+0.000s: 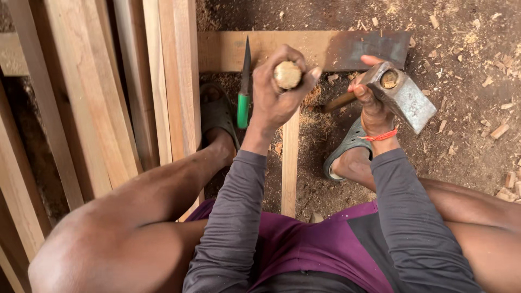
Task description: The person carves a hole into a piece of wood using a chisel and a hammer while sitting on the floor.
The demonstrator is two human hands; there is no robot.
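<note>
left hand [277, 95] fists a wooden handle [287, 75]; right hand [372, 106] grips hammer [404, 97], stacked planks [135, 81] crowding left.

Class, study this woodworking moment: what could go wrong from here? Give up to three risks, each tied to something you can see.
1. The left hand wraps the wooden-handled tool right at its butt; a glancing blow from the hammer in the right hand could hit fingers.
2. Both feet in open sandals flank the narrow strip; a slip could reach them.
3. The green-handled blade lies loose beside the left hand.
</note>
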